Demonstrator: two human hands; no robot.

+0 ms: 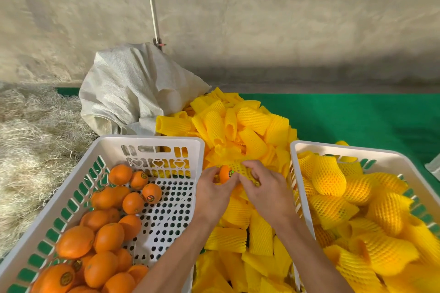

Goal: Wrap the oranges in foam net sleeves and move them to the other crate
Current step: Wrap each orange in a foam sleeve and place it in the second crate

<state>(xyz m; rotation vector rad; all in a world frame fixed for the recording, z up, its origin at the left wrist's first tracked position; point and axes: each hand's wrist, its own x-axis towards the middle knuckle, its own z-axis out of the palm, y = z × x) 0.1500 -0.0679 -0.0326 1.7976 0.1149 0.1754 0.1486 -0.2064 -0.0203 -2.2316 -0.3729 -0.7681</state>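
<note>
Orange fruit (225, 173) is sitting half inside a yellow foam net sleeve (242, 170), above the loose sleeve pile (238, 131). The left hand (214, 194) is gripping the fruit; the right hand (267, 191) is pinching the sleeve. Left of the pile, the white crate (152, 144) is holding bare oranges (108, 236); right of it, another crate (338, 148) is holding wrapped ones (328, 176).

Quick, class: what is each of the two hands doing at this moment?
Left hand: grips the orange.
Right hand: pinches the foam net sleeve around that orange.
</note>
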